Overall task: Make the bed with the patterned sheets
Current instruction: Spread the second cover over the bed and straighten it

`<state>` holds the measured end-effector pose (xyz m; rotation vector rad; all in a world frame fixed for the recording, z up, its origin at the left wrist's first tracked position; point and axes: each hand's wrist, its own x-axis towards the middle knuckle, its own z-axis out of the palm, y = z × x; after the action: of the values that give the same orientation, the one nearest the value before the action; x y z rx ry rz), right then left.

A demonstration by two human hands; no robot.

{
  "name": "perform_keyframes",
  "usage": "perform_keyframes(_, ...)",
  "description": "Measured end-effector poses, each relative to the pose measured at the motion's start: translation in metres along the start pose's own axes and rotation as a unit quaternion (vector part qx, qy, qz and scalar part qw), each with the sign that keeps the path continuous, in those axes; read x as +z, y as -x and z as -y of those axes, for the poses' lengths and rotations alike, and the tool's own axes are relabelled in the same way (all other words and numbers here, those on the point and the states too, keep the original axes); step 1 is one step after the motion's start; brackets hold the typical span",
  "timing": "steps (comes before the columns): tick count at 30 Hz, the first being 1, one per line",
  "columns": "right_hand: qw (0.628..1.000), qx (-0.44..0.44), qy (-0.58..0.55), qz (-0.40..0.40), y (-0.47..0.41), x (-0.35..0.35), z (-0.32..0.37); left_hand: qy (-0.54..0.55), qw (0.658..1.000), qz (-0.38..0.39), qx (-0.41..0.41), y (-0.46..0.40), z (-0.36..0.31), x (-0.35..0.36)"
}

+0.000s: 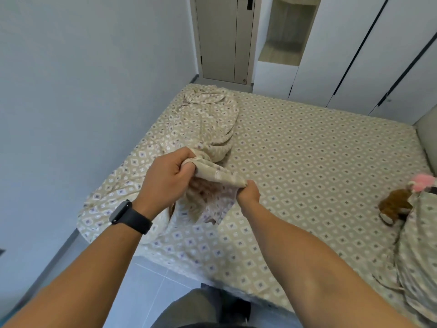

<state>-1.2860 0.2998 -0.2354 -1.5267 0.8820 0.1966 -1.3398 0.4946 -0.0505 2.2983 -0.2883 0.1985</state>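
- The left hand [169, 172] grips an edge of the loose patterned sheet [208, 129], fingers curled round the cloth, thumb side up.
- The right hand [248, 191] pinches the same edge a little farther along, just beside the left hand; a short strip of cloth runs taut between the two hands.
- Both hands hold that edge lifted above the bed [319, 162], over its near left part.
- The rest of the sheet lies in a crumpled heap along the left side of the bed, reaching to the far left corner, with folds hanging down below the hands.
- A fitted sheet of the same beige diamond pattern covers the mattress and lies flat over the middle and right.
- A black watch [128, 216] sits on the left wrist.
- A pillow [418, 245] in the same pattern lies at the right edge of the bed.
- A brown soft toy [395, 205] lies touching the pillow, and a pink toy [423, 182] sits just behind it.
- A white wardrobe [354, 50] stands beyond the far side of the bed, with a door [224, 39] to its left.
- A plain wall [82, 79] runs along the left, and grey floor tiles [142, 292] show near the person's legs.
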Motion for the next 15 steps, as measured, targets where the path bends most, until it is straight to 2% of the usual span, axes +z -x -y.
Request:
perform_keyframes(2,0.986,0.062,-0.151,-0.034,-0.012,-0.024,0.022,-0.027,0.999,0.016,-0.022,-0.005,0.014,0.007)
perform_keyframes(5,0.934,0.069,-0.345,-0.070,-0.024,-0.070,0.072,-0.035,0.996,0.082,-0.032,-0.018,0.026,0.031)
perform_keyframes(9,0.852,-0.075,-0.497,-0.148,-0.003,-0.147,0.159,-0.026,0.984,0.173,0.028,-0.039,0.000,0.074)
perform_keyframes(12,0.775,-0.203,-0.569,-0.184,0.032,-0.207,0.209,0.026,0.978,0.192,0.080,-0.061,-0.041,0.101)
perform_keyframes(14,0.718,-0.304,-0.598,-0.186,0.039,-0.248,0.221,0.056,0.973,0.192,0.114,-0.072,-0.068,0.116)
perform_keyframes(15,0.700,-0.329,-0.606,-0.185,0.042,-0.264,0.219,0.067,0.970,0.196,0.126,-0.074,-0.079,0.121)
